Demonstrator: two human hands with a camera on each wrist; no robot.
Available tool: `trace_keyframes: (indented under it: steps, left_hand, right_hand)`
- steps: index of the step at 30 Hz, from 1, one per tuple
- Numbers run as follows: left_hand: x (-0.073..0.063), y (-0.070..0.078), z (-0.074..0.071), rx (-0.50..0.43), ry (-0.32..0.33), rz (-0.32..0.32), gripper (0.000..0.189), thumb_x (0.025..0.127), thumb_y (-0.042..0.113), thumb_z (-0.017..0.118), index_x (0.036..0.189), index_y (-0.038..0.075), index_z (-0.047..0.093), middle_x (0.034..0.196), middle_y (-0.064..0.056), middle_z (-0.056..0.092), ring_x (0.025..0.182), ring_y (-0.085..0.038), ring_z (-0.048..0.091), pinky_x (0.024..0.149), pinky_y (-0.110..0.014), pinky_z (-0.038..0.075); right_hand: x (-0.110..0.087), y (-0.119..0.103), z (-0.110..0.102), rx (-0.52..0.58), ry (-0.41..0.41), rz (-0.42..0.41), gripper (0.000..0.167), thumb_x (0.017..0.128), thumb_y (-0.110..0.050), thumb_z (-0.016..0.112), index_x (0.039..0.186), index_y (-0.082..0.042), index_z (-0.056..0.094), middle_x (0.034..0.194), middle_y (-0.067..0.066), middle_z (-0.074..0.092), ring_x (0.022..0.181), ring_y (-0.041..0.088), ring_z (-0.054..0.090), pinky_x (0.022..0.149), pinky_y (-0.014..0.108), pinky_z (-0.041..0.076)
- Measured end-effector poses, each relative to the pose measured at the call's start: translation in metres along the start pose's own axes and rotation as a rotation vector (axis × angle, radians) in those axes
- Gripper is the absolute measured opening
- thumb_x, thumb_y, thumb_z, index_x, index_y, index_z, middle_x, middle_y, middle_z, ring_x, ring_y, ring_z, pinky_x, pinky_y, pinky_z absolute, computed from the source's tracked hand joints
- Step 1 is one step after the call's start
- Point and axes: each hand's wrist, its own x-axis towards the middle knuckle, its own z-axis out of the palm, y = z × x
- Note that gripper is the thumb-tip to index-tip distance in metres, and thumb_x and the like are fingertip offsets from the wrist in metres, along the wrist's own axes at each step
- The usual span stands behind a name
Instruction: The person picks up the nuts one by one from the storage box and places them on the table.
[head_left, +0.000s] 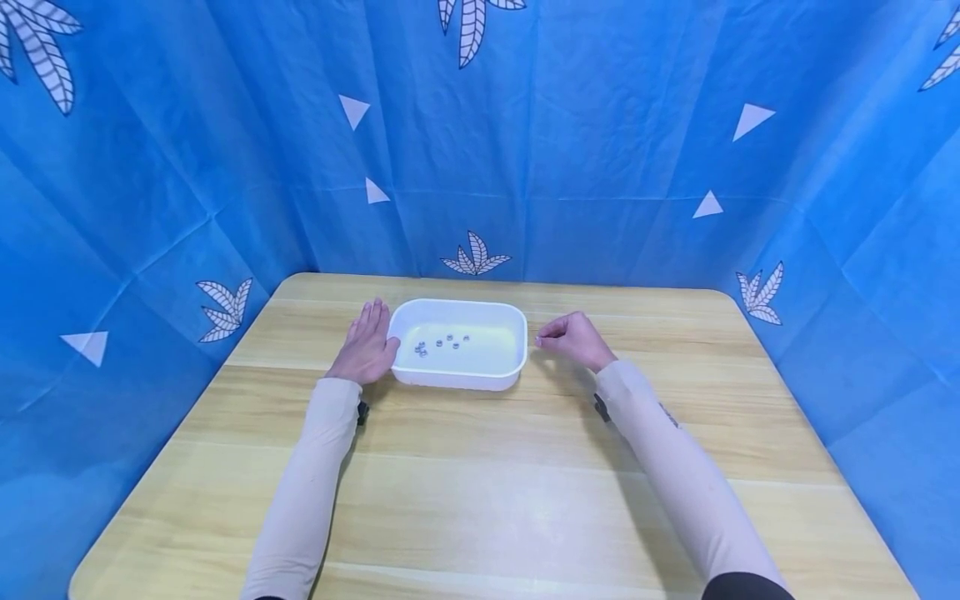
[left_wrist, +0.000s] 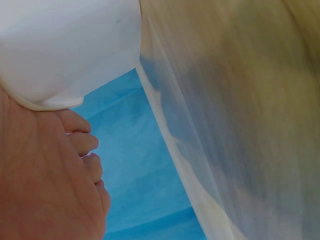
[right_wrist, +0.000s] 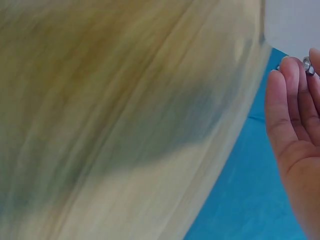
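Observation:
A white rectangular plastic tub (head_left: 457, 379) stands on the table, with several small metal nuts (head_left: 439, 343) scattered on its floor, mostly toward the left. My left hand (head_left: 365, 346) lies against the tub's left end, fingers straight and the thumb over the rim; the left wrist view shows the palm beside the white wall. Just off the tub's right end, my right hand (head_left: 573, 337) pinches a shiny metal nut (right_wrist: 308, 66) between thumb and finger. Another bit of dark metal (right_wrist: 278, 67) peeks out by the fingertips in the right wrist view.
The light wooden table (head_left: 480, 483) has rounded corners. Behind and on both sides hangs a blue curtain (head_left: 600, 150) with white leaf and triangle prints, close to the table's edges. Both forearms reach in from the front.

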Motion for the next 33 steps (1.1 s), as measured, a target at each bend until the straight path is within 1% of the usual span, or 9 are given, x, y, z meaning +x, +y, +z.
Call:
trace_keyframes:
  steps: [4,7,15,22,33]
  left_hand:
    - [-0.001,0.001,-0.001,-0.01,0.006,0.002,0.073,0.108,0.037,0.021,0.164,-0.002,-0.004,0.174,-0.016,-0.014,0.162,-0.035,-0.015,0.133,-0.053,-0.006]
    - [-0.001,0.001,0.0,-0.016,0.009,0.007,0.073,0.108,0.037,0.021,0.164,-0.002,-0.004,0.174,-0.016,-0.014,0.162,-0.035,-0.015,0.133,-0.054,-0.006]
    - [0.0,0.0,0.0,-0.013,0.014,0.012,0.072,0.108,0.036,0.021,0.163,-0.002,-0.004,0.174,-0.017,-0.013,0.162,-0.036,-0.015,0.133,-0.054,-0.006]
    - [0.0,-0.001,0.0,-0.011,0.007,0.006,0.072,0.108,0.037,0.021,0.163,-0.002,-0.005,0.174,-0.016,-0.014,0.162,-0.035,-0.015,0.133,-0.053,-0.006]
    - [-0.001,-0.001,-0.001,-0.006,0.007,0.012,0.072,0.108,0.036,0.022,0.163,-0.002,-0.004,0.174,-0.017,-0.014,0.162,-0.036,-0.015,0.133,-0.055,-0.003]
  right_hand:
    - [-0.002,0.003,0.002,-0.009,-0.021,0.039,0.019,0.093,-0.012,0.076,0.108,-0.002,0.08,0.108,0.017,0.08,0.099,0.024,0.075,0.088,0.032,0.062]
    - [-0.004,0.004,0.003,-0.021,-0.042,0.042,0.017,0.093,-0.01,0.074,0.108,-0.001,0.079,0.106,0.016,0.08,0.096,0.023,0.075,0.085,0.031,0.061]
    - [-0.003,0.01,0.007,-0.059,-0.062,-0.01,0.013,0.093,-0.006,0.074,0.103,-0.001,0.08,0.102,0.015,0.081,0.093,0.02,0.074,0.087,0.032,0.062]
    - [-0.001,0.013,0.01,-0.129,-0.074,-0.067,0.012,0.091,-0.007,0.076,0.099,0.0,0.08,0.098,0.016,0.08,0.088,0.021,0.073,0.08,0.03,0.059]
    - [-0.004,0.011,0.011,-0.162,-0.083,-0.069,0.008,0.09,-0.005,0.077,0.095,0.0,0.08,0.095,0.015,0.08,0.083,0.018,0.07,0.073,0.024,0.055]
